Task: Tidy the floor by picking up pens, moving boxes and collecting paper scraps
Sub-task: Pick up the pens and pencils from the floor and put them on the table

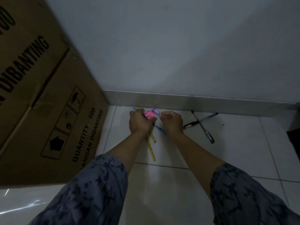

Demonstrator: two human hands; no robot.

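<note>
**Pens gathered at the far wall**

A large brown cardboard box (48, 98) printed in black stands at left. The left hand (139, 122) curls its fingers round a bundle of translucent yellow and blue pens (151, 143) with pink and purple caps. The right hand (172, 121) is curled; whether its fingers hold anything, I cannot tell. Two crossed black pens (202, 125) lie on the white tiled floor (235, 151) at right.

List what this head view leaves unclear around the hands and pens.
- Left hand: fingers hidden behind its back; number of coloured pens gripped unclear.
- Right hand: curled; contents hidden.
- Pink item: blurred, unidentifiable.
- Cardboard box: cut off by the left edge.
</note>
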